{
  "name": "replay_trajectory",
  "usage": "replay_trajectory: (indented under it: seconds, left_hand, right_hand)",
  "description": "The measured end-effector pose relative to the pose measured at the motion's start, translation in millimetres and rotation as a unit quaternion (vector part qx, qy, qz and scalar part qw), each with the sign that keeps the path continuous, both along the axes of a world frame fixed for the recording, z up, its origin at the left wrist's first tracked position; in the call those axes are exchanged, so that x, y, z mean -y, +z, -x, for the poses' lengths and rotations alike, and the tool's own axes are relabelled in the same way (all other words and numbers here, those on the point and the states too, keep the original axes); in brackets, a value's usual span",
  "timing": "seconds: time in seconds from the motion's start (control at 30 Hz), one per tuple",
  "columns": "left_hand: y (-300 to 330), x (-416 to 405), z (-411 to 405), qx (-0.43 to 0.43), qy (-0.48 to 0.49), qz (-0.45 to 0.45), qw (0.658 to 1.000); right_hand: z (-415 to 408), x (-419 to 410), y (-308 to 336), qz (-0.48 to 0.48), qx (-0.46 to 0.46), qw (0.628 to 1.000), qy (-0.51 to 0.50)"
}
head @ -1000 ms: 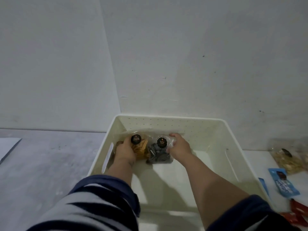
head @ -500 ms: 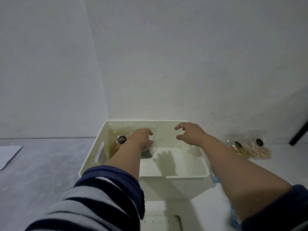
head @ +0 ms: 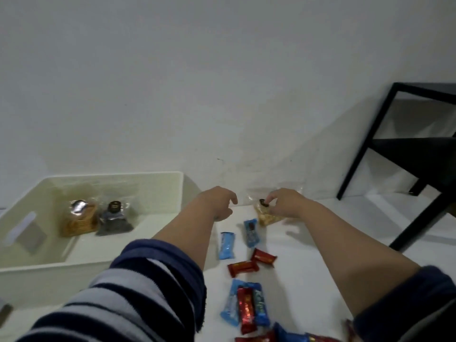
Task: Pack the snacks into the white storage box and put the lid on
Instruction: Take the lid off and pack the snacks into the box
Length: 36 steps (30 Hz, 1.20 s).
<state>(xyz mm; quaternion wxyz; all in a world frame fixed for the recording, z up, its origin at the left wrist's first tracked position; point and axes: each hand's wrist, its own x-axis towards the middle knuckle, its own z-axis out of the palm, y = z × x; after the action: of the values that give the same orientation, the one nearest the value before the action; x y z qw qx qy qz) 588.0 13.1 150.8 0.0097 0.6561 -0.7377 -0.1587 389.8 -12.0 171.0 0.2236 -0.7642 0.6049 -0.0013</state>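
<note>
The white storage box (head: 158, 178) stands at the left by the wall. Inside it lean a clear bag of golden cookies (head: 78, 219) and a clear bag of dark cookies (head: 114, 219). To the right of the box, my right hand (head: 286, 202) pinches the top of a clear bag of pale snacks (head: 265, 217) that rests by the wall. My left hand (head: 218, 201) hovers open just left of that bag, holding nothing. Blue wrapped bars (head: 227, 245) and red wrapped bars (head: 243, 267) lie scattered on the white surface below my hands. No lid shows.
A black metal frame table (head: 394, 144) stands at the right against the wall. More blue and red wrapped bars (head: 246, 307) lie near the bottom edge between my arms. A white wall runs close behind everything.
Both hands left the box and moved right to the loose snacks. My right hand has taken hold of the pale snack bag. The view swung right, so the box now sits at the left.
</note>
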Motion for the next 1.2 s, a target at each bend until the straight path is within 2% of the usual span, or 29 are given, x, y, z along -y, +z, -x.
replay_trajectory:
  seconds: [0.1,0.17,0.33,0.67,0.77,0.87,1.0,1.2]
  left_hand:
    - [-26.3,29.7,38.3,-0.027,0.027,-0.010,0.999]
    - [-48.9,46.2,59.6,-0.075,0.065,-0.016,0.995]
    - [-109.9,72.4,97.9,-0.224,0.196,-0.026,0.954]
    - [-149.2,124.2,127.5,-0.246,0.266,-0.005,0.932]
    - [-157.2,129.1,131.3,-0.290,0.298,0.012,0.909]
    - [-160.2,129.0,132.1,-0.326,0.326,0.043,0.886]
    - [-150.9,122.2,133.0,-0.319,0.319,0.093,0.888]
    - [-115.4,102.2,127.5,-0.367,0.302,0.128,0.870]
  right_hand:
    - [48.4,32.3,-25.8,-0.026,0.008,0.999,-0.018]
    - [76.6,55.4,-45.5,-0.036,0.020,0.998,-0.038]
    - [117.2,106.1,-95.9,-0.030,0.072,0.994,-0.073]
    - [119.5,174.3,-156.0,-0.010,0.214,0.968,-0.133]
    - [116.4,178.4,-165.0,0.009,0.239,0.959,-0.150]
    - [117.0,174.1,-169.6,0.041,0.235,0.953,-0.184]
    - [118.0,163.4,-163.0,0.072,0.229,0.952,-0.189]
    - [112.0,144.3,-106.1,0.129,0.203,0.956,-0.171]
